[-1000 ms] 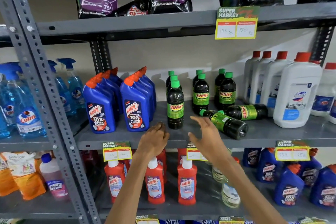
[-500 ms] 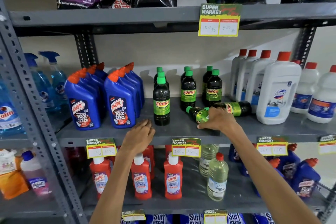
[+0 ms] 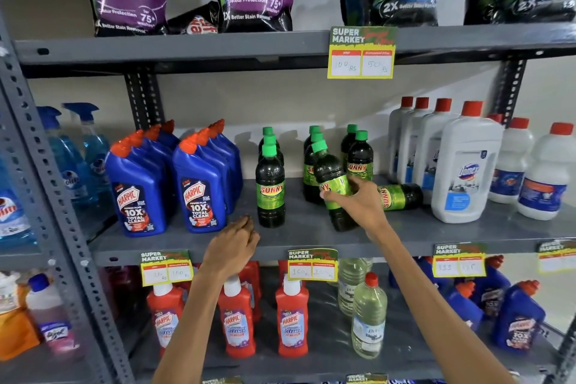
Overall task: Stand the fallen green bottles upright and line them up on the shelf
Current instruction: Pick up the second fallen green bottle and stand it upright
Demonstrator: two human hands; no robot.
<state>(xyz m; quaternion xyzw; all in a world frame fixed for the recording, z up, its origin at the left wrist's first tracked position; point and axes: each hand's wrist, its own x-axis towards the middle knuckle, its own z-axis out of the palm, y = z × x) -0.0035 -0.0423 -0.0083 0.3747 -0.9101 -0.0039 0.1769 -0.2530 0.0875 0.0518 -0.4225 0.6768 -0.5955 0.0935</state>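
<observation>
Dark green Sunny bottles with green caps stand in three rows on the grey middle shelf (image 3: pixel 311 227). My right hand (image 3: pixel 361 203) is shut on one green bottle (image 3: pixel 330 174), which is tilted with its cap up and to the left and its base near the shelf. Behind my hand a second green bottle (image 3: pixel 402 196) lies on its side, its base pointing right. The front bottle of the left row (image 3: pixel 270 187) stands upright. My left hand (image 3: pixel 233 243) rests at the shelf's front edge, holding nothing, fingers loosely together.
Blue Harpic bottles (image 3: pixel 199 187) stand left of the green rows and white Domex jugs (image 3: pixel 464 165) to the right. Pouches fill the shelf above. Red Harpic bottles (image 3: pixel 291 318) and clear bottles stand below. A grey upright post (image 3: pixel 46 196) rises at left.
My right hand reached the nearer fallen bottle, gripped it and tipped it up from lying flat to nearly upright. The left hand stayed at the shelf edge.
</observation>
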